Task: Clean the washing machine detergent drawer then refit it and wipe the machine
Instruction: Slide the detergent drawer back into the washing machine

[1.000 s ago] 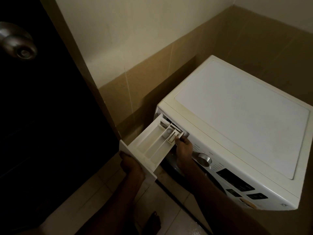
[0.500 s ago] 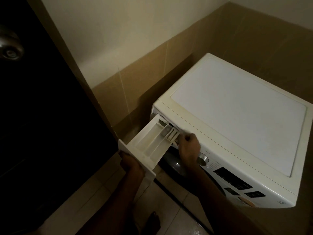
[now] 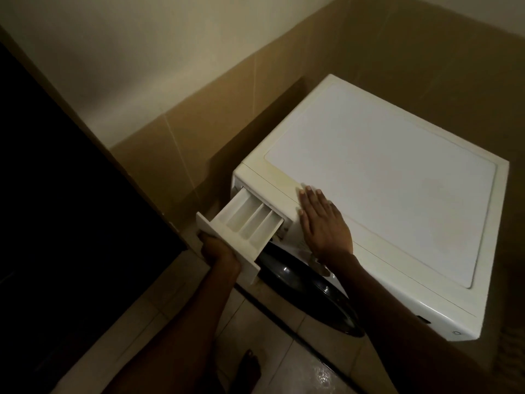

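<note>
A dim laundry corner seen from above, looking down at a white front-loading washing machine (image 3: 383, 194) that stands against a tan tiled wall (image 3: 199, 132). Its detergent drawer (image 3: 244, 220) is pulled far out of the slot at the machine's upper left corner and juts toward the viewer, showing several long empty compartments side by side. The back end of the drawer sits at the mouth of the slot; whether it is still engaged there cannot be told.

The left hand (image 3: 217, 251) is closed on the drawer's front panel from below, fingers curled under its lower edge, holding the drawer up. The right hand (image 3: 324, 220) lies flat and open on the front edge of the machine's top, fingers spread and pointing toward the wall, gripping nothing.

One second earlier the right hand was down at the inner end of the drawer, its fingers pinched at the small parts near the slot. Half a second ago it had lifted to the machine's front edge. Now it rests on the lid. The drawer also shows more of its length than before, and the small inner parts at its rear are no longer in sight.

Below the drawer the dark round door (image 3: 309, 291) of the machine curves away. A dark door (image 3: 62, 194) fills the left side. A bare foot (image 3: 251, 365) stands on the pale floor tiles (image 3: 255, 317).
</note>
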